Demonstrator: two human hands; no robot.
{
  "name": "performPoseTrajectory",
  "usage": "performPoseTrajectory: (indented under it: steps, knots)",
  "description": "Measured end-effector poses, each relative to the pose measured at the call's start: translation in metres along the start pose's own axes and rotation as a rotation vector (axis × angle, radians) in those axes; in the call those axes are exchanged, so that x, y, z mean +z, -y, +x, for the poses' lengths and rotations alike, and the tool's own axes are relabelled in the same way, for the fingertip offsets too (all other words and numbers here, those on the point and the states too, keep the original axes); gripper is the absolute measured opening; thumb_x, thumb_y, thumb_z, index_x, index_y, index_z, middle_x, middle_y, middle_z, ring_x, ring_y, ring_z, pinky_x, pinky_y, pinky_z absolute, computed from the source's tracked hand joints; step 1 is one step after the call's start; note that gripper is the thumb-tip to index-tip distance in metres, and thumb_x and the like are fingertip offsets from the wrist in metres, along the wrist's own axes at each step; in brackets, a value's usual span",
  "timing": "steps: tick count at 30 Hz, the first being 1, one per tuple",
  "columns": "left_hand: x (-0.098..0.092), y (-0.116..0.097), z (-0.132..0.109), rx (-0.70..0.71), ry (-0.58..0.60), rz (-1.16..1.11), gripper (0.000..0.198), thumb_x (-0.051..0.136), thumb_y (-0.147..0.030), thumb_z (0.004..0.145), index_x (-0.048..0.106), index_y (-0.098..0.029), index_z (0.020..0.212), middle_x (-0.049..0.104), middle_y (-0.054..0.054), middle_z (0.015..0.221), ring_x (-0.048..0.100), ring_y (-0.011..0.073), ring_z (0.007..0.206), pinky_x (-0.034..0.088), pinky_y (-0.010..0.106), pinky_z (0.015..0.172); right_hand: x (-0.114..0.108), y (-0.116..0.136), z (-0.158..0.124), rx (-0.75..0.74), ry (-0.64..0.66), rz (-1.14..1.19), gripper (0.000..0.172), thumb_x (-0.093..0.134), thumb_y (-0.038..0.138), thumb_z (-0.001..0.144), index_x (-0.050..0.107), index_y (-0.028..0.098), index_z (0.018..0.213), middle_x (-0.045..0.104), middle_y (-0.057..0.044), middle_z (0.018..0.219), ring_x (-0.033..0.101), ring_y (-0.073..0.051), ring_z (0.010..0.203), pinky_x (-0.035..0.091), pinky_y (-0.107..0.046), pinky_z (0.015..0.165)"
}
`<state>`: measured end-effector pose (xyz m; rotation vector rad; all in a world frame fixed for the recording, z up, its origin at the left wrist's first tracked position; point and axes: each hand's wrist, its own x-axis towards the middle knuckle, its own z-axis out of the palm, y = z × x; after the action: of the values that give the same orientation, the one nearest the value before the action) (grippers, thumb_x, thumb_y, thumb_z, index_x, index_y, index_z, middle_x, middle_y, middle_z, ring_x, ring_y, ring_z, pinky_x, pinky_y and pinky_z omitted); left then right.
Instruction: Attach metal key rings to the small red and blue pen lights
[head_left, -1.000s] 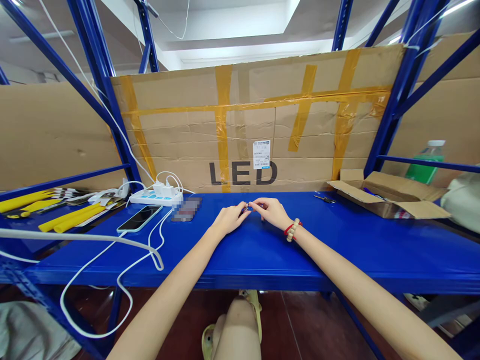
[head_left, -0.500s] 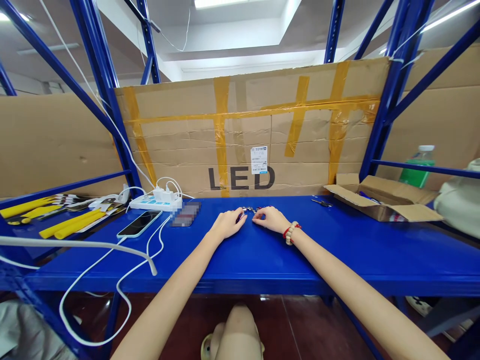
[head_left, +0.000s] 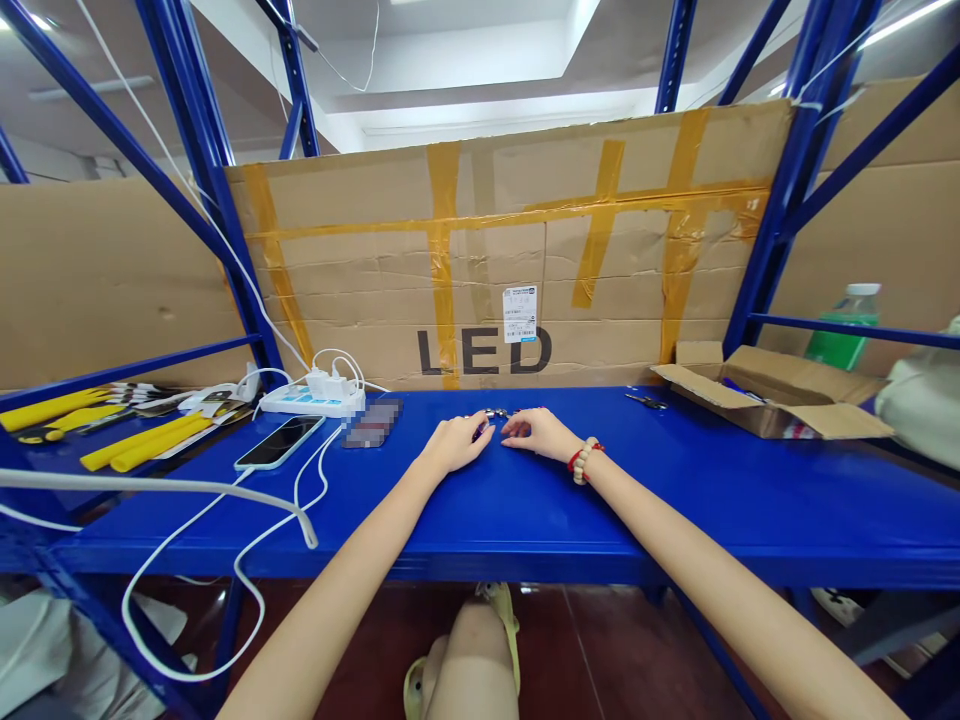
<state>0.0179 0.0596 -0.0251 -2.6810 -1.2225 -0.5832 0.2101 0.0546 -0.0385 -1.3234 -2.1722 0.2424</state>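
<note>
My left hand (head_left: pixel 459 442) rests on the blue shelf top with its fingers curled and its thumb near the index finger. Whatever lies inside that curl is too small to name. Facing it, my right hand (head_left: pixel 541 436), with a bead bracelet and a red cord at the wrist, bends thumb and fingers into a pinch; its contents cannot be made out. Small shiny metal pieces (head_left: pixel 496 413), perhaps keys, lie just beyond and between the fingertips, partly hidden. A narrow gap separates the two hands.
Keys (head_left: pixel 645 402) lie to the right, near an open cardboard box (head_left: pixel 780 425). On the left are a phone (head_left: pixel 281 443) with white cables, a power strip (head_left: pixel 311 402) and yellow-handled tools (head_left: pixel 161 440). A large cardboard panel (head_left: pixel 360 290) stands behind the shelf top.
My right hand has shifted slightly left, toward my left hand. My left hand stays nearly in place. The view has tilted slightly down, and a sandal now shows below the shelf.
</note>
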Motion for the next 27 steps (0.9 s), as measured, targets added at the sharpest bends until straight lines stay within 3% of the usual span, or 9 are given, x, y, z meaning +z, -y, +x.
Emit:
performPoseTrajectory:
  steps: [13,22,27]
  knots:
    - [-0.0041,-0.0026,-0.0009,-0.022,0.013,-0.008,0.023,0.029,-0.038,0.092,0.042,-0.021,0.099,0.062,0.001,0.075,0.062,0.0202,0.075,0.034,0.023,0.054,-0.0045,0.0048,-0.0006,-0.052,0.038,-0.025,0.007,0.066,0.023,0.073,0.07,0.018,0.076,0.066,-0.001,0.077,0.056,-0.013,0.07,0.04,-0.022,0.065]
    - [-0.0053,-0.0023,0.0005,-0.038,0.038,-0.027,0.024,0.034,-0.043,0.091,0.041,-0.021,0.095,0.061,0.0,0.075,0.061,0.0188,0.072,0.032,0.022,0.053,-0.0055,0.0066,-0.0023,-0.035,0.039,-0.053,0.009,0.068,0.028,0.073,0.069,0.019,0.075,0.063,0.0,0.074,0.052,-0.011,0.064,0.036,-0.02,0.057]
    - [-0.0068,-0.0025,-0.001,-0.041,0.05,-0.036,0.023,0.034,-0.042,0.091,0.041,-0.02,0.094,0.061,0.0,0.074,0.061,0.018,0.072,0.033,0.021,0.055,-0.0051,0.0053,-0.0013,-0.063,0.037,-0.062,0.009,0.067,0.028,0.074,0.069,0.019,0.075,0.061,-0.001,0.081,0.05,-0.009,0.066,0.036,-0.02,0.061]
